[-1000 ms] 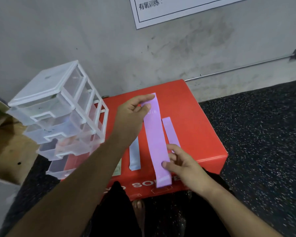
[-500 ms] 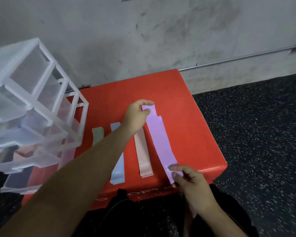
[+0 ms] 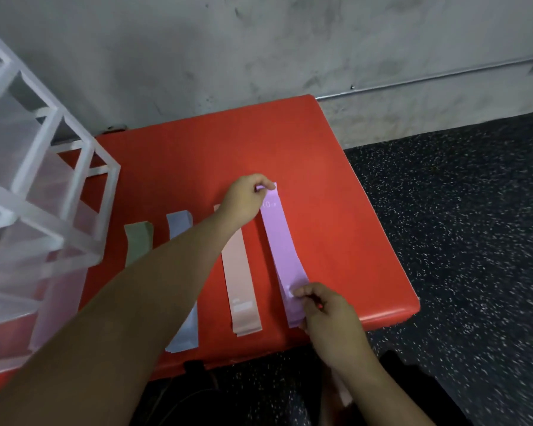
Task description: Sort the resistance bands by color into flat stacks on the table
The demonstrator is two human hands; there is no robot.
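Settling: the purple band (image 3: 282, 250) now lies flat on the right part of the red table (image 3: 336, 186), running from mid-table to the front edge. A second ago it hung stretched above the surface.
Beneath it: layered purple edges show at its near end, so it seems to rest on a purple stack.
Left hand (image 3: 246, 204): thumb and finger pinch the band's far end.
Right hand (image 3: 326, 312): fingers pinch the near end at the front edge.
Neighbours: the pink band (image 3: 240, 281) lies just to the left. The blue band (image 3: 180, 224) and green band (image 3: 138, 242) follow, parallel and partly behind the left forearm.
Further out: a clear drawer unit (image 3: 43, 210) stands at the left edge.
Meaning: this band looks placed. Likely only squaring its edges and letting go remain.
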